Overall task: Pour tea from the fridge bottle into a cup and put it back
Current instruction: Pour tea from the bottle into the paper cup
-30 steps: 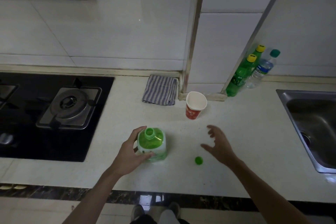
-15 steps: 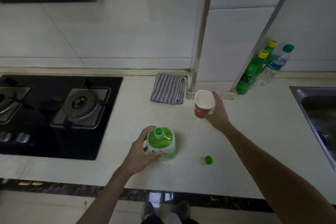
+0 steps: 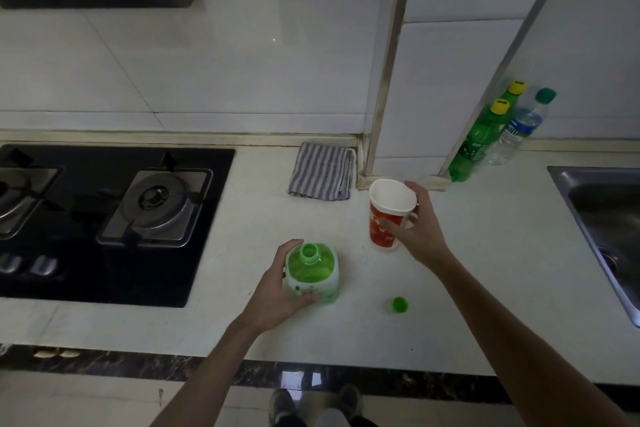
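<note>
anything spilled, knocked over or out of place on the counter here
No spill shows. The only stray thing is the green cap, lying alone on the counter, apart from the open tea bottle that the left hand holds. The right hand grips the paper cup, which looks empty.

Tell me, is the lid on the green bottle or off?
Off. The tea bottle has a bare, open mouth, and the green cap lies loose on the counter to its right.

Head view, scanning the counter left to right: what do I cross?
Gas stove → tea bottle → paper cup → green soda bottles → water bottle → sink.
</note>
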Tool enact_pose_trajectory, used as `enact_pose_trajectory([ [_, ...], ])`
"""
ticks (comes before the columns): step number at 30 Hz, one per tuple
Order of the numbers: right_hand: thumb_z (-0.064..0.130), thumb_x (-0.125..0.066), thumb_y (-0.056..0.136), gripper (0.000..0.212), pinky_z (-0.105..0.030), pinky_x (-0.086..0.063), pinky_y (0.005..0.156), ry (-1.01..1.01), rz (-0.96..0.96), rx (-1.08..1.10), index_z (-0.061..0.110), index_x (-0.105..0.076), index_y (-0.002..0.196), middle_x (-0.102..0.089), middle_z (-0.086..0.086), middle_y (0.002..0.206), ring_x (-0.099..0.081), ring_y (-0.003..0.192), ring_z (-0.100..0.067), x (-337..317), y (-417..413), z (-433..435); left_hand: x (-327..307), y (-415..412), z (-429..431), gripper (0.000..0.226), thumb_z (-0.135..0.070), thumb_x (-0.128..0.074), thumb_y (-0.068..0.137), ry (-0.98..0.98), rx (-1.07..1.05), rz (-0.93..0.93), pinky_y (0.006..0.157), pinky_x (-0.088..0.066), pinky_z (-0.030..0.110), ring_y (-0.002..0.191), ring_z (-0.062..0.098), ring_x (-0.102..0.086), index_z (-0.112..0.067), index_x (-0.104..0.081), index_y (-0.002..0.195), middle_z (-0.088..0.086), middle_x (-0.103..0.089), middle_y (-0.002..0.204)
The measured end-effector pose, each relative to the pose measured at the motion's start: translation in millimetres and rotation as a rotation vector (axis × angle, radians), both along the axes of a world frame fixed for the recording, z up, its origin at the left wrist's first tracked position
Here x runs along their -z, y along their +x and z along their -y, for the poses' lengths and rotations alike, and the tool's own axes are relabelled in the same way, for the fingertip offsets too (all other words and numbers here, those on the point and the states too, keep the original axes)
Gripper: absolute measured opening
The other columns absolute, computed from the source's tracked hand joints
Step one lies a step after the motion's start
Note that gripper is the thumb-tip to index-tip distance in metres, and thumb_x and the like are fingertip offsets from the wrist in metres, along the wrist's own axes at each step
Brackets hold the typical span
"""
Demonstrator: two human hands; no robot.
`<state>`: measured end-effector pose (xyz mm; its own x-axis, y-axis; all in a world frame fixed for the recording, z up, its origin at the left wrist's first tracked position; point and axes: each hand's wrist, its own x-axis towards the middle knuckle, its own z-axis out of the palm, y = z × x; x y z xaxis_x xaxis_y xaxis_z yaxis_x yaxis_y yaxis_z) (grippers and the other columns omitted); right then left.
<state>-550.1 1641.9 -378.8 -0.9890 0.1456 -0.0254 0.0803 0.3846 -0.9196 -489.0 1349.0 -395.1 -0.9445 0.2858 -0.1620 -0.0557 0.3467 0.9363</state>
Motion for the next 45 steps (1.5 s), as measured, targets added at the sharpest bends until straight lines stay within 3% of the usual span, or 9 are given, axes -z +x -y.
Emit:
enact_pose_trajectory([
  [4, 0.012, -0.078, 0.079, 0.08, -0.033, -0.042, 0.099, -0.05, -0.014, -0.018, 0.023, -0.03, 0.141, -0.042, 0.012, 0.134, -0.042, 0.125, -0.012, -11.9, 23.7, 11.5, 3.3, -2.3, 1.5, 0.085, -0.023, -0.09, 0.066, 0.003, -0.011, -0.084, 0.095, -0.052, 0.043, 0.117, 0.018, -0.056, -0.023, -0.043, 0.136, -0.008, -0.056, 0.126],
  [7, 0.01, -0.077, 0.08, 0.079, -0.025, -0.041, 0.096, -0.061, -0.039, -0.024, 0.028, -0.027, 0.139, -0.038, 0.03, 0.125, -0.044, 0.119, -0.003, -20.1, 36.8, 16.8, 3.0, -4.6, 2.7, 0.081, -0.021, -0.091, 0.065, -0.006, -0.017, -0.13, 0.096, -0.051, 0.048, 0.117, 0.019, -0.057, -0.02, -0.046, 0.133, -0.004, -0.057, 0.125],
  [16, 0.016, -0.079, 0.079, 0.089, -0.03, -0.045, 0.096, -0.056, -0.078, -0.065, 0.037, -0.021, 0.144, -0.037, 0.035, 0.126, -0.049, 0.115, -0.003, -67.4, 40.2, 18.8, -58.6, -29.9, 7.2, 0.074, -0.02, -0.09, 0.068, 0.021, 0.069, -0.285, 0.092, -0.054, 0.036, 0.113, 0.015, -0.06, -0.024, -0.05, 0.13, -0.008, -0.061, 0.12],
  [20, 0.014, -0.08, 0.078, 0.093, -0.014, -0.042, 0.09, -0.045, -0.134, -0.114, 0.032, -0.022, 0.147, -0.04, 0.036, 0.125, -0.044, 0.115, 0.018, -106.1, 24.6, 23.2, -109.3, -56.6, 21.4, 0.077, -0.025, -0.093, 0.062, -0.035, 0.084, -0.341, 0.085, -0.058, 0.032, 0.104, 0.009, -0.067, -0.032, -0.053, 0.128, -0.012, -0.067, 0.113],
  [23, 0.012, -0.082, 0.076, 0.09, -0.008, -0.046, 0.083, -0.037, -0.163, -0.192, 0.032, -0.026, 0.144, -0.048, 0.037, 0.118, -0.048, 0.111, 0.017, -136.0, 12.0, 28.3, -149.7, -75.7, 29.2, 0.079, -0.032, -0.095, 0.057, -0.123, 0.12, -0.427, 0.082, -0.058, 0.027, 0.097, 0.003, -0.068, -0.038, -0.056, 0.126, -0.017, -0.069, 0.109],
  [29, 0.017, -0.084, 0.073, 0.084, -0.017, -0.048, 0.088, 0.02, -0.231, -0.306, 0.036, -0.034, 0.138, -0.05, 0.017, 0.128, -0.05, 0.117, 0.003, -183.6, -9.1, 34.7, -223.1, -109.5, 47.2, 0.085, -0.044, -0.092, 0.055, -0.349, 0.243, -0.537, 0.083, -0.059, 0.033, 0.096, -0.001, -0.067, -0.038, -0.053, 0.13, -0.015, -0.07, 0.112],
  [34, 0.024, -0.085, 0.073, 0.082, -0.014, -0.049, 0.081, 0.091, -0.266, -0.367, 0.041, -0.034, 0.135, -0.05, 0.023, 0.126, -0.051, 0.116, 0.001, -217.0, -20.1, 42.2, -283.4, -129.4, 56.6, 0.088, -0.053, -0.086, 0.059, -0.62, 0.33, -0.678, 0.083, -0.057, 0.03, 0.093, 0.002, -0.065, -0.037, -0.046, 0.136, -0.014, -0.067, 0.111],
  [42, 0.025, -0.084, 0.075, 0.085, -0.02, -0.048, 0.088, 0.13, -0.302, -0.414, 0.042, -0.03, 0.138, -0.048, 0.023, 0.128, -0.051, 0.116, -0.003, -250.4, -35.7, 53.0, -355.3, -146.4, 61.0, 0.088, -0.057, -0.083, 0.058, -0.916, 0.438, -0.756, 0.081, -0.055, 0.03, 0.092, 0.007, -0.061, -0.039, -0.044, 0.135, -0.015, -0.065, 0.106],
  [45, 0.028, -0.084, 0.075, 0.087, -0.023, -0.049, 0.091, 0.155, -0.312, -0.432, 0.042, -0.03, 0.14, -0.047, 0.024, 0.129, -0.051, 0.117, -0.004, -256.9, -39.3, 54.4, -375.2, -147.0, 59.1, 0.086, -0.055, -0.084, 0.06, -0.983, 0.474, -0.78, 0.078, -0.05, 0.022, 0.088, 0.003, -0.057, -0.041, -0.043, 0.135, -0.017, -0.062, 0.104],
])
